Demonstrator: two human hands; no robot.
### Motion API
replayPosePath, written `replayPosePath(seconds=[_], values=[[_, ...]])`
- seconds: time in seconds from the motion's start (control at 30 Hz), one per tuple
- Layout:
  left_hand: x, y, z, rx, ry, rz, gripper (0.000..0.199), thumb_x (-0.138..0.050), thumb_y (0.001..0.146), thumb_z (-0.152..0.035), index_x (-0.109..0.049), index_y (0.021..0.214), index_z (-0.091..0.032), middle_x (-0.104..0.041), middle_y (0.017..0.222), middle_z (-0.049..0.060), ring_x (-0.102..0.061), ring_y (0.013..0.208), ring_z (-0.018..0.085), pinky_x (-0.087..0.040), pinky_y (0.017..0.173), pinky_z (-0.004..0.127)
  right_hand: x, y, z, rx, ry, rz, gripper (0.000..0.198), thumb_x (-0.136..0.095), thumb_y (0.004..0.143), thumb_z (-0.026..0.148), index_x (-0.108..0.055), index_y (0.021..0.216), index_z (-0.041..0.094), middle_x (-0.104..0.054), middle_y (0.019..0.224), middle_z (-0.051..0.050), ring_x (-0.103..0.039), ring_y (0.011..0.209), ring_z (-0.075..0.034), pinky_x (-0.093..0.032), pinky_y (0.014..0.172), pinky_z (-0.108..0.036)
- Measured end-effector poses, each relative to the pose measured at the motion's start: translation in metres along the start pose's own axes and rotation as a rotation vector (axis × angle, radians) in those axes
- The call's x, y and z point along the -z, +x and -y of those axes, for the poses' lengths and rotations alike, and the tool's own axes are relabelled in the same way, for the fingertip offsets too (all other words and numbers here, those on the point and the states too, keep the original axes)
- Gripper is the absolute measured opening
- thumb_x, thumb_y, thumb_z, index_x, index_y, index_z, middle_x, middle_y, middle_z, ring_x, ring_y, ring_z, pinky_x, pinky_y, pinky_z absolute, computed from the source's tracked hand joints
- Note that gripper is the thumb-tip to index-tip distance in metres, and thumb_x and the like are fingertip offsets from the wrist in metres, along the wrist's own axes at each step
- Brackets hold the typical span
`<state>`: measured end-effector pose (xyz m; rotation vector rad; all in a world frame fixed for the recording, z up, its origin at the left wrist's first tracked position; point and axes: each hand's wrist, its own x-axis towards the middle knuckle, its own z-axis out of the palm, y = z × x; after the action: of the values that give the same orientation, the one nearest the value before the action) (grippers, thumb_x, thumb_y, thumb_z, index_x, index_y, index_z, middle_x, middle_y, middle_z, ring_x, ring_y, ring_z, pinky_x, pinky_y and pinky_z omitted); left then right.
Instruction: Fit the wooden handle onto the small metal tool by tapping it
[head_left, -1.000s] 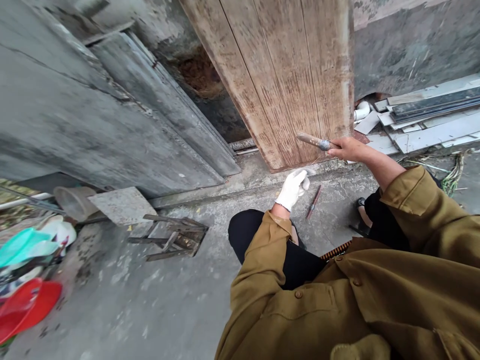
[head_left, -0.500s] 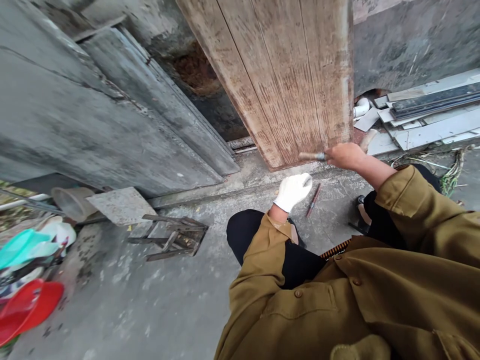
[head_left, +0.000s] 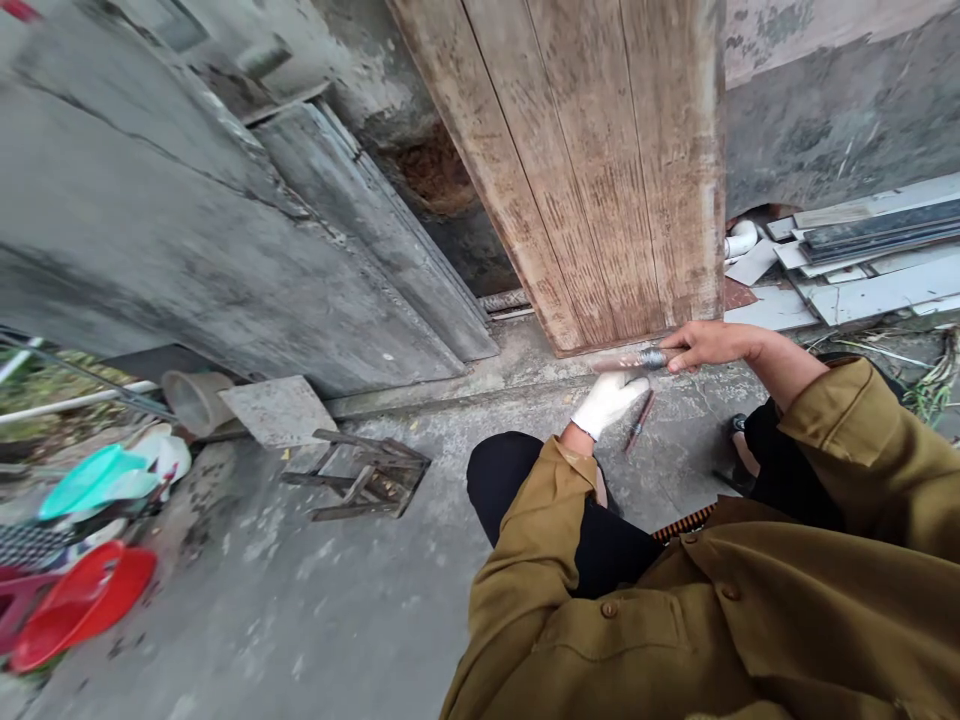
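Brown, silver-banded tool (head_left: 621,362), probably light and stiff, best taken near the band (head_left: 652,358); clasped by bare right hand (head_left: 703,344), close to gloved left hand (head_left: 604,402), grip there unclear.

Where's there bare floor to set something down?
The widest bare patch is the concrete floor between the red basin, the wooden stool and the left sleeve. It's crowded by the left hand, where a reddish stick lies, and at right, where strips are piled along the wall.
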<state>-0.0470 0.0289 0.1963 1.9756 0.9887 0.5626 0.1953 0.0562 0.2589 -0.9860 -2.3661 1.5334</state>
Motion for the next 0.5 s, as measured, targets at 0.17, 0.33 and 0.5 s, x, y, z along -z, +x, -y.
replayPosePath(seconds=[0.17,0.33,0.5], values=[[-0.012,0.001,-0.002,-0.025,0.138,0.020,0.029,-0.046,0.091,-0.029,-0.070,0.095,-0.012,-0.069,0.095,0.005,-0.061,0.089,0.018,-0.045,0.086,0.028,-0.024,0.018,-0.003,-0.321,-0.269,-0.323,0.034,-0.051,0.086,0.045,-0.066,0.097,0.016,-0.065,0.079,-0.007,-0.060,0.073,-0.019,-0.041,0.065,-0.028],[-0.009,-0.004,0.000,-0.051,0.199,0.158,0.026,-0.049,0.089,-0.028,-0.070,0.090,-0.013,-0.069,0.090,0.004,-0.061,0.085,0.017,-0.044,0.082,0.026,-0.031,0.021,-0.014,-0.548,-0.667,-0.086,0.025,-0.061,0.078,0.030,-0.071,0.091,0.011,-0.068,0.089,-0.017,-0.064,0.083,-0.028,-0.043,0.071,-0.035],[-0.001,-0.004,0.001,-0.001,-0.047,0.215,0.020,-0.054,0.085,-0.025,-0.068,0.088,-0.012,-0.068,0.088,0.004,-0.060,0.083,0.016,-0.044,0.082,0.026,-0.025,0.002,-0.016,-0.299,-0.093,0.604,0.027,-0.071,0.071,0.039,-0.069,0.079,0.014,-0.061,0.063,-0.001,-0.054,0.058,-0.014,-0.041,0.058,-0.026]])
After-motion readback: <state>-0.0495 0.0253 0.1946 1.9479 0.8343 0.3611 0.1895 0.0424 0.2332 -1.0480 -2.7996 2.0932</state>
